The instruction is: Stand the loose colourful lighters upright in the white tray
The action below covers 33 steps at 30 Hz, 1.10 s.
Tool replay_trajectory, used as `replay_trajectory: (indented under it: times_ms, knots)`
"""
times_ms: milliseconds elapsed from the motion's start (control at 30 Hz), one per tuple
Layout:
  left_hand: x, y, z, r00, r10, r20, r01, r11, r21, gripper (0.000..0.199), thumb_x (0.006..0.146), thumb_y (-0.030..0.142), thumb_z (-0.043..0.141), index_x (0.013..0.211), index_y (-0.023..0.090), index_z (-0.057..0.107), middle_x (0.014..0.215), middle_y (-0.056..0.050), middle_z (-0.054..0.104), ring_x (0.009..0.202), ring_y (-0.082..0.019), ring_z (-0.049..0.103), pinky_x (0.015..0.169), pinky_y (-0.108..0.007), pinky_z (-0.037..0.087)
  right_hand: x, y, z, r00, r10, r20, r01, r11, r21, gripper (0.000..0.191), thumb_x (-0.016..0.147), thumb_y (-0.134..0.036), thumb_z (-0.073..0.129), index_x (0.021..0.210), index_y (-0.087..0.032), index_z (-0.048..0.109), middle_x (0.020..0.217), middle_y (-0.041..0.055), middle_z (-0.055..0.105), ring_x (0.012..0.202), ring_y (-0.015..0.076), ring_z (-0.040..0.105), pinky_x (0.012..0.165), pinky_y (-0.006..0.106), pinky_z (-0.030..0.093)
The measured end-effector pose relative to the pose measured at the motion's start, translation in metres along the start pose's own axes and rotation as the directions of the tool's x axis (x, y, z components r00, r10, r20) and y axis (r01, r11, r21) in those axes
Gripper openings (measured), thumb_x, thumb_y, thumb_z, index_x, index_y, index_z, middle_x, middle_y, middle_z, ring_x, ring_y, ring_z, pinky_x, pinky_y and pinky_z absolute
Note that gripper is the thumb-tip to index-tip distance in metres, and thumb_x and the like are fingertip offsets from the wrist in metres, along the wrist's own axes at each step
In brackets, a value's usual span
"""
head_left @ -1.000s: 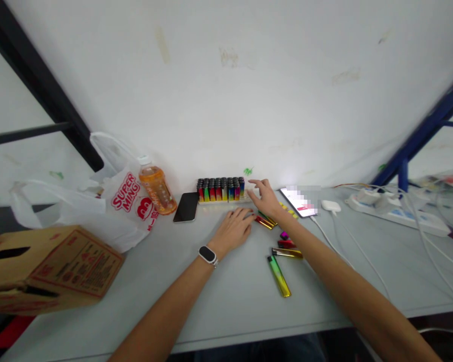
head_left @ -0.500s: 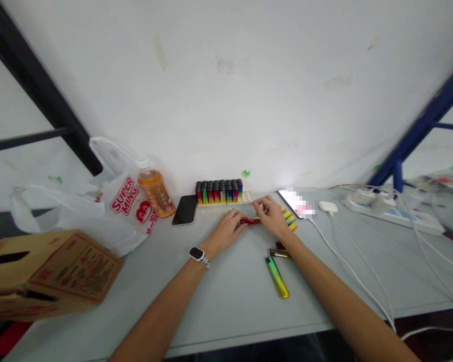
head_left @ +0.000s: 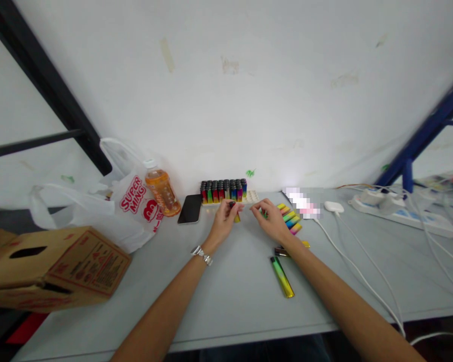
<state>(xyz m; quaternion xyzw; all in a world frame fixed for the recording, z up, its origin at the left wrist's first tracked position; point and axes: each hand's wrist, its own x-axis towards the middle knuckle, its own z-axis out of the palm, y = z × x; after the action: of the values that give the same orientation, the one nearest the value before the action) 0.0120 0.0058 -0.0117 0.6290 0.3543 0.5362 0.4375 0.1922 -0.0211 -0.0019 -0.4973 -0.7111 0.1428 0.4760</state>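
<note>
My left hand is closed around a lighter with a black top and yellow lower end, held upright above the table. Just behind it stand several colourful black-topped lighters in rows in a white holder, whose right end shows bare holes. My right hand hovers to the right, thumb and index finger pinched together; what they hold, if anything, cannot be made out. Beside it lie several lighters side by side, partly covered by the hand. A green-yellow lighter lies nearer me; others are partly under my right wrist.
Left of the holder are a black phone, a bottle of orange drink, a white plastic bag and a cardboard box. To the right lie a lit phone, a white charging case, cables and a power strip.
My left hand has turned the lighter from lying flat to upright and brought it nearer the holder. My right hand has come off the lighter. The view has shifted slightly.
</note>
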Motion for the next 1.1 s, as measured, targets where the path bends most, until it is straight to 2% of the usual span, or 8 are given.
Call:
replay_trajectory:
  times_ms: [100,233,333,467,633,833,967,1100]
  knots:
    - [-0.003,0.010,0.007,1.000,0.009,-0.005,-0.009,0.996,-0.092,0.042,0.090,0.060,0.058,0.104,0.022,0.046,0.069,0.004,0.061,0.062,-0.011,0.061,0.066,-0.025,0.050,-0.001,-0.006,0.001,1.000,-0.015,0.009,0.015,0.999,0.029,0.022,0.095,-0.033,0.053,0.083,-0.020,0.066,0.085,0.0033,0.059,0.076,0.0168,0.055,0.072,0.030,0.043]
    - [-0.009,0.022,0.014,0.998,-0.048,-0.043,0.041,0.989,-0.144,0.045,0.087,0.063,0.059,0.101,0.021,0.054,0.059,0.010,0.041,0.042,-0.006,0.033,0.043,-0.019,0.027,-0.002,-0.012,0.004,0.999,-0.024,0.036,0.021,0.997,0.069,0.021,0.094,-0.031,0.053,0.082,-0.020,0.065,0.080,0.0023,0.060,0.072,0.0161,0.054,0.069,0.029,0.042]
    - [-0.011,0.029,0.018,0.989,-0.134,-0.058,0.122,0.979,-0.165,0.058,0.088,0.071,0.045,0.074,0.017,0.059,0.052,0.007,0.036,0.042,-0.006,0.028,0.043,-0.022,0.020,-0.003,-0.014,0.007,0.998,-0.033,0.056,0.027,0.995,0.095,0.022,0.095,-0.031,0.052,0.082,-0.020,0.065,0.077,0.0018,0.061,0.071,0.0158,0.054,0.068,0.029,0.042]
    - [-0.010,0.033,0.023,0.952,-0.266,-0.154,0.243,0.957,-0.156,0.065,0.088,0.069,0.041,0.047,0.018,0.047,0.043,0.005,0.029,0.041,-0.007,0.025,0.043,-0.024,0.018,-0.004,-0.014,0.010,0.997,-0.007,0.081,-0.001,0.996,0.091,0.022,0.094,-0.032,0.052,0.084,-0.019,0.066,0.076,0.0024,0.065,0.071,0.0161,0.055,0.067,0.029,0.041]
    - [-0.007,0.035,0.025,0.918,-0.341,-0.201,0.299,0.930,-0.214,0.053,0.088,0.053,0.041,0.047,0.020,0.040,0.041,0.006,0.026,0.039,-0.006,0.020,0.042,-0.022,0.015,-0.004,-0.013,0.009,0.996,0.016,0.091,-0.024,0.996,0.083,0.023,0.093,-0.033,0.051,0.083,-0.018,0.066,0.075,0.0028,0.065,0.070,0.0162,0.055,0.066,0.028,0.041]
    - [-0.009,0.039,0.018,0.907,-0.419,-0.029,0.385,0.857,-0.341,0.072,0.088,0.074,0.025,0.047,0.019,0.046,0.040,0.007,0.023,0.036,-0.006,0.017,0.040,-0.022,0.012,-0.004,-0.016,0.007,0.995,0.019,0.094,-0.027,0.996,0.080,0.024,0.093,-0.033,0.051,0.080,-0.019,0.065,0.072,0.0018,0.064,0.067,0.0156,0.055,0.064,0.028,0.040]
    - [-0.009,0.036,0.020,0.914,-0.395,-0.098,0.357,0.893,-0.273,0.066,0.085,0.073,0.038,0.046,0.019,0.045,0.039,0.007,0.024,0.036,-0.005,0.020,0.040,-0.022,0.013,-0.003,-0.017,0.007,0.995,0.017,0.097,-0.024,0.997,0.080,0.024,0.093,-0.033,0.050,0.078,-0.019,0.064,0.071,0.0015,0.063,0.067,0.0155,0.055,0.064,0.028,0.040]
    - [-0.007,0.033,0.023,0.906,-0.383,-0.179,0.347,0.916,-0.203,0.054,0.088,0.055,0.041,0.047,0.020,0.037,0.041,0.006,0.028,0.037,-0.006,0.022,0.041,-0.022,0.016,-0.004,-0.016,0.007,0.995,0.011,0.102,-0.020,0.996,0.088,0.024,0.092,-0.032,0.051,0.078,-0.019,0.064,0.071,0.0016,0.064,0.067,0.0157,0.056,0.065,0.028,0.041]
